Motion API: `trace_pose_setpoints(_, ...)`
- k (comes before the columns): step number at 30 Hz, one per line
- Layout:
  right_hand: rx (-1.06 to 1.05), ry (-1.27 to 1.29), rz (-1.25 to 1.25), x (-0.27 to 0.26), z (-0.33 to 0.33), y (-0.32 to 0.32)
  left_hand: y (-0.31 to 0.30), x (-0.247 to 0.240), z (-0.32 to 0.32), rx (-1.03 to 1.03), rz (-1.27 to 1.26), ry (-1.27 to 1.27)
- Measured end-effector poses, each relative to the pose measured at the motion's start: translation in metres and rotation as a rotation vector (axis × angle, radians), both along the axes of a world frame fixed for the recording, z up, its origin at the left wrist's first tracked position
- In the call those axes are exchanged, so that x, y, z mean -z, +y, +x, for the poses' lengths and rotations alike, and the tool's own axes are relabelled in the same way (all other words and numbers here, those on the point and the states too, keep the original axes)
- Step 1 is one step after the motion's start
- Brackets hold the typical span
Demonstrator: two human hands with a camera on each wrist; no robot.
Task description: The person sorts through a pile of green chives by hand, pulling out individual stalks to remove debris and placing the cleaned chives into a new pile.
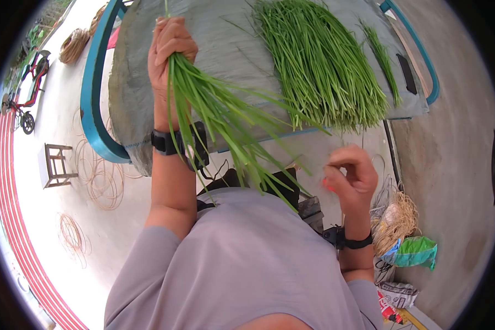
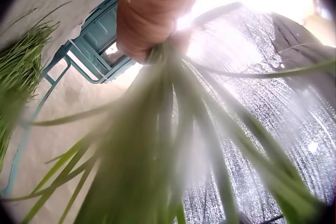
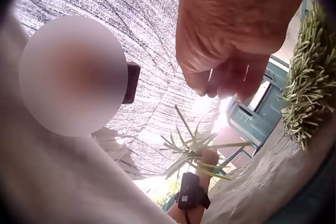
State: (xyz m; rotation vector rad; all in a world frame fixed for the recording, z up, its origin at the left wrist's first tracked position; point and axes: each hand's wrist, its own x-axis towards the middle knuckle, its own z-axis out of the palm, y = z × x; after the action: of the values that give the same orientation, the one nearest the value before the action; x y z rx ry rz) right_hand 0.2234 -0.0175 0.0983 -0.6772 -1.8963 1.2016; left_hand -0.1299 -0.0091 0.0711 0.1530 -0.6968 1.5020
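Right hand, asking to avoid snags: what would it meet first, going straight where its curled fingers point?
Probably the loose ends of the green leaves gripped by the left hand, though their depth relative to the right hand is unclear.

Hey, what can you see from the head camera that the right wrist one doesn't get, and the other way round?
Only the head view shows the small wooden stool, the red-and-black scooter and the coil of tan strands on the floor.

Only the right wrist view shows the silvery sheeting overhead.

Both show the left hand gripping a green bunch, the black device strapped to that wrist, the right hand with its fingers curled, and the big green pile.
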Motion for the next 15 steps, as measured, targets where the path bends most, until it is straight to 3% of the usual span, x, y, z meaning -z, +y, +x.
trace_pose_setpoints(4,-0.11,-0.244,0.053,0.006,-0.002,0.006,0.003,0.0,0.002,0.011,0.007,-0.013)
trace_pose_setpoints(10,-0.264,-0.09,0.037,-0.003,-0.006,0.001,0.004,0.0,0.007,0.021,-0.006,-0.036)
trace_pose_setpoints(15,-0.228,-0.127,0.149,0.002,-0.008,-0.003,0.004,0.001,0.007,0.004,-0.016,-0.043)
